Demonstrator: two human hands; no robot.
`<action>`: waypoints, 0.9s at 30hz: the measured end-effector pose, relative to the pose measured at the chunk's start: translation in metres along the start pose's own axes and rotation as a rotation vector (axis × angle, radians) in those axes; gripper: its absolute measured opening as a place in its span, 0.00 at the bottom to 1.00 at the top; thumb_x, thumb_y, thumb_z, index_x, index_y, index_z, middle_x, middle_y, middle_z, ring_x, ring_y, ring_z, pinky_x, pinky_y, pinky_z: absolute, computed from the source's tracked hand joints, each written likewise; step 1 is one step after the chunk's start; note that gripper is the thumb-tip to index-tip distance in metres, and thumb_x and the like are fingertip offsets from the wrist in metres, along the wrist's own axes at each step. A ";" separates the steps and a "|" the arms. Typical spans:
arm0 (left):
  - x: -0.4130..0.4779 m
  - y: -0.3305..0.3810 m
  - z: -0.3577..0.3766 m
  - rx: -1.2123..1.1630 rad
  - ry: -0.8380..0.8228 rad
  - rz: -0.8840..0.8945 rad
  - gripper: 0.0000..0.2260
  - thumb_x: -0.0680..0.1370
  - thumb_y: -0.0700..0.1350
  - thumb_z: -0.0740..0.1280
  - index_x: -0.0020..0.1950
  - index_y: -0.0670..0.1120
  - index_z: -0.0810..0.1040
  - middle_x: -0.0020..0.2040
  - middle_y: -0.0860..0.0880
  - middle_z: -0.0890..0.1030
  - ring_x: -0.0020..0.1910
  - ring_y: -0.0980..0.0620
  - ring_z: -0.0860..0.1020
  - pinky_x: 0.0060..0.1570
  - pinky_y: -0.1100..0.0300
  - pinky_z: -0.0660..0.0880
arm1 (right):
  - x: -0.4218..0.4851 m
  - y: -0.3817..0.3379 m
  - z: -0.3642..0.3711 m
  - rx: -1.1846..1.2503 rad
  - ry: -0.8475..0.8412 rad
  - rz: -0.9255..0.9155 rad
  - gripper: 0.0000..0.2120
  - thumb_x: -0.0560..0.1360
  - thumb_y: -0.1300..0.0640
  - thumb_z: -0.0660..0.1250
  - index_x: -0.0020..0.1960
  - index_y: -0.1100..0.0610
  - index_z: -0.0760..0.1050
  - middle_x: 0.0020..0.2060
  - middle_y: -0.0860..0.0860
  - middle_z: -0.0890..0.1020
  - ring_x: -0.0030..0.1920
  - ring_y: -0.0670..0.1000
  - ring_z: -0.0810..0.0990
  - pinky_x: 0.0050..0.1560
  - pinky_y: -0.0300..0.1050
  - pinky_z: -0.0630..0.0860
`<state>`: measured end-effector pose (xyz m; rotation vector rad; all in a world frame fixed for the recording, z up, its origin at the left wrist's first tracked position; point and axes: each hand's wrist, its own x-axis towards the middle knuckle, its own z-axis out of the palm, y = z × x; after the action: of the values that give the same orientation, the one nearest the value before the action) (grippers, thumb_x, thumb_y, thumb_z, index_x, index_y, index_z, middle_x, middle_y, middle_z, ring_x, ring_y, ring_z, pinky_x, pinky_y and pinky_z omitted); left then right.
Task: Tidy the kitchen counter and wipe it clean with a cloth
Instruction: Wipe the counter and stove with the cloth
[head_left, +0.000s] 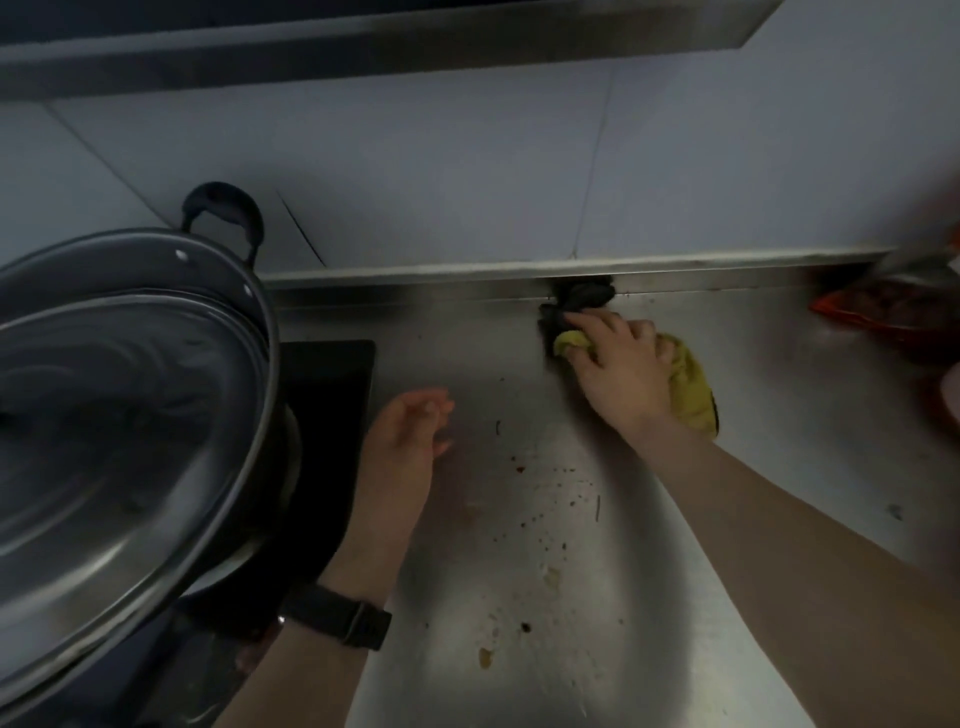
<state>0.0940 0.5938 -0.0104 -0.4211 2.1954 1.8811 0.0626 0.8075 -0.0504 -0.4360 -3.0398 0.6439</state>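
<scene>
Clutching crumpled yellow cloth | right grip | speckled steel counter

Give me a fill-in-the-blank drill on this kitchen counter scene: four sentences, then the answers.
1. The right hand grips a ____ cloth.
2. A black watch is strapped on the ____ wrist.
3. The red packet lies at the view's ____ edge.
4. The left hand holds ____.

Missing words: yellow; left; right; nothing
</scene>
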 end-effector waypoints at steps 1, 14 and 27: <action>0.005 0.000 0.000 0.082 -0.003 0.064 0.09 0.81 0.37 0.60 0.54 0.46 0.77 0.54 0.48 0.79 0.52 0.56 0.78 0.54 0.60 0.77 | -0.002 -0.006 0.000 0.016 -0.055 -0.084 0.21 0.78 0.44 0.56 0.72 0.40 0.63 0.72 0.43 0.67 0.69 0.55 0.62 0.67 0.54 0.56; -0.004 0.031 0.006 -0.043 -0.023 0.050 0.07 0.80 0.38 0.60 0.56 0.44 0.75 0.49 0.50 0.78 0.51 0.54 0.76 0.50 0.63 0.74 | -0.051 -0.040 0.010 0.106 -0.167 -0.077 0.20 0.76 0.35 0.55 0.68 0.33 0.66 0.68 0.38 0.69 0.70 0.52 0.60 0.69 0.58 0.50; -0.108 -0.018 -0.057 -0.042 0.008 -0.067 0.08 0.82 0.38 0.58 0.55 0.44 0.75 0.47 0.47 0.81 0.45 0.53 0.80 0.45 0.63 0.76 | -0.187 -0.034 0.011 0.090 -0.349 -0.376 0.18 0.74 0.47 0.65 0.61 0.32 0.72 0.63 0.34 0.72 0.58 0.46 0.65 0.51 0.47 0.58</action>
<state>0.2027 0.5424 0.0193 -0.5041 2.1227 1.8960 0.2323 0.7232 -0.0369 0.2775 -3.2493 0.9041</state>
